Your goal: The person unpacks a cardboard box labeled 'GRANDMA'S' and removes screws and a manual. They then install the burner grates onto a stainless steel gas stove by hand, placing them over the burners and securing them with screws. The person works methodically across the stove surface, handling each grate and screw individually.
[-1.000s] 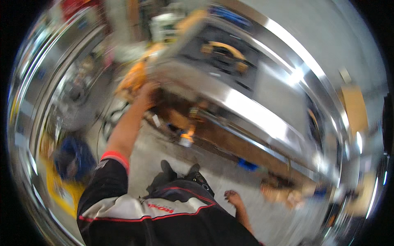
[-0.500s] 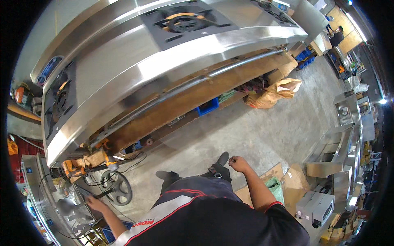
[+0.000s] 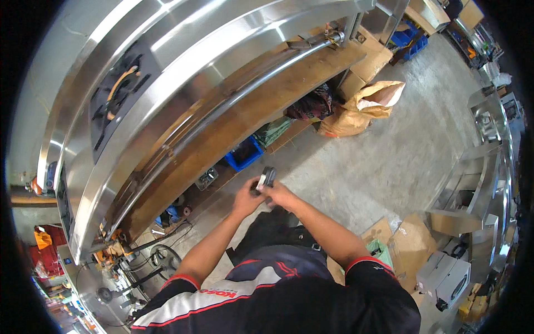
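Observation:
My left hand (image 3: 245, 197) and my right hand (image 3: 278, 194) meet in front of my body. Between them is a small dark object (image 3: 269, 176) with a pale patch, its exact kind too small to make out. Fingers of both hands are closed around it. Beyond the hands, a long stainless steel cooking range (image 3: 183, 78) curves across the upper left, with a black gas burner (image 3: 118, 100) set in its top. Under it runs a wooden shelf (image 3: 233, 106) with a metal pipe (image 3: 245, 92) above.
A blue bin (image 3: 245, 161) stands low beneath the range, near a brown paper sack (image 3: 356, 114) on the concrete floor (image 3: 411, 128). Flattened cardboard (image 3: 411, 245) and a grey metal box (image 3: 444, 275) lie at the right. A wheeled stool base (image 3: 164, 259) is at the lower left.
My hands were far apart and have come together on the dark object. I have moved left along the range, and the wheeled stool base is now farther to my lower left.

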The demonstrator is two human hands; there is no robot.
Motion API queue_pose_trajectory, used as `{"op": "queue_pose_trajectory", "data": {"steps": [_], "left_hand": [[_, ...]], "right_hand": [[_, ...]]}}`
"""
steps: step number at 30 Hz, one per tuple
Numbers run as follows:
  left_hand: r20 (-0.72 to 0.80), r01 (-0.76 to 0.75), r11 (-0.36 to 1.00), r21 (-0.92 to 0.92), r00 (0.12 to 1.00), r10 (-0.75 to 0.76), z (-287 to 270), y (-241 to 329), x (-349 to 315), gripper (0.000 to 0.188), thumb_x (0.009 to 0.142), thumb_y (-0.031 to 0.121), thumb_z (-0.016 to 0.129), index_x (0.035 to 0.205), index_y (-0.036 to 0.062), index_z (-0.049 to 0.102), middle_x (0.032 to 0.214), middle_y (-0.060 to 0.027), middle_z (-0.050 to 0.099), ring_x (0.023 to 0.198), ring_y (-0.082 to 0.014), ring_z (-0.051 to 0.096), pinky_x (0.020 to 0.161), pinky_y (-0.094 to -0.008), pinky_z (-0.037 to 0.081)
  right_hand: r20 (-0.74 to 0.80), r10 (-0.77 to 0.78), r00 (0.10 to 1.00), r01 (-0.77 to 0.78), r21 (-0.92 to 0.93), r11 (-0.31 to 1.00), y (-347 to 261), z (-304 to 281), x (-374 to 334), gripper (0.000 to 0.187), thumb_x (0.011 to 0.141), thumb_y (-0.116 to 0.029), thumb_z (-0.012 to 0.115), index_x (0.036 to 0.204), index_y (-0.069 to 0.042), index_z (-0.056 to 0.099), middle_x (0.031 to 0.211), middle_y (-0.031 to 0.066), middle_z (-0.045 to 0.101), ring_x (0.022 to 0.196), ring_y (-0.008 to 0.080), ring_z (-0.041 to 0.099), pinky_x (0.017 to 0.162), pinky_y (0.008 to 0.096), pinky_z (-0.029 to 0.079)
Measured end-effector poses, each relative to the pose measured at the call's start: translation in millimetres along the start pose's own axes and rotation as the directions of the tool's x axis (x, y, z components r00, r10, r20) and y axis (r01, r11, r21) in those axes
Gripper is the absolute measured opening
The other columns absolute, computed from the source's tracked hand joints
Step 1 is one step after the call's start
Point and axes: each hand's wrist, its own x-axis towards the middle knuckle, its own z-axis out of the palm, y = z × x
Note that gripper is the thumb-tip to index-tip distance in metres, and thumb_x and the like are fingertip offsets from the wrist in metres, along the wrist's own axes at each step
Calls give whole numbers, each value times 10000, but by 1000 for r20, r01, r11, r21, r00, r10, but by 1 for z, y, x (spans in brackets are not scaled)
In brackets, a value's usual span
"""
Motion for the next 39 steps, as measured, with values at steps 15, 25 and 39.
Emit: {"op": "queue_pose_trajectory", "data": {"steps": [15,25,39], "left_hand": [[-189,85,440,-894,819,-542,168,-297,452,533,950,466,596,1370,143,536,1236,-62,630,1036,-228,635,855,-391,530],[-517,-42,828,-559,798,-309,214,-330,475,540,886,401,668,1325,130,511,1172,-79,538,1036,-259,548,928,-429,497],[-481,-204,599,-775,804,-349,226,-297,496,375,974,469,544,1099,121,607,965,-46,598,846,-178,588,758,-325,502]], "right_hand": [[-260,-52,964,162,426,890,77,-304,227,667,892,-154,651,1455,-115,296,1112,97,636,921,208,675,660,351,572],[-62,-190,980,198,409,891,163,-395,410,660,851,-153,688,1436,-125,385,1069,87,646,906,218,678,670,330,552],[224,-243,944,210,160,965,179,-379,485,592,869,-241,726,1381,-72,479,1174,59,634,944,174,636,725,308,516]]}}
